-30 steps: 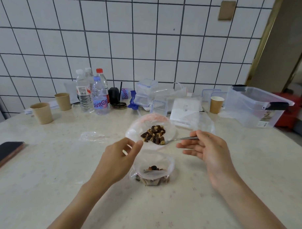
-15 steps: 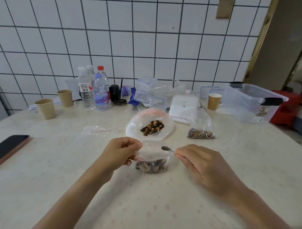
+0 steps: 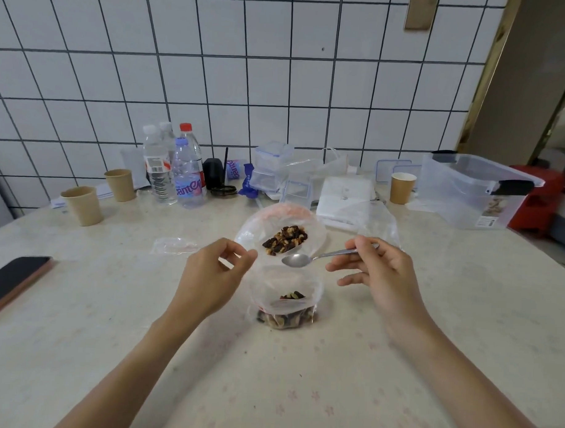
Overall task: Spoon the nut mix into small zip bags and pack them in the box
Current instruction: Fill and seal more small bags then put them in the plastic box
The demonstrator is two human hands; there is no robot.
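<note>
Both forearms are bare to the lower frame edge, with no sleeve showing. The left hand (image 3: 213, 272) and right hand (image 3: 380, 275) wear no gloves, rings, watch or bracelet.

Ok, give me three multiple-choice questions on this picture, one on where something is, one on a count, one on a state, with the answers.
1. Where does the phone lie?
A. at the table's left edge
B. inside the clear storage box
C. under the small zip bag

2. How many paper cups stand on the table?
A. one
B. three
C. five

3. What is the state of the spoon in the right hand?
A. heaped with nut mix
B. empty
C. lying flat on the table

Answers: 1 A, the dark phone lies far left on the table. 2 B, two cups stand left and one right. 3 B, its bowl shows bare metal, held above the small zip bag.
</note>
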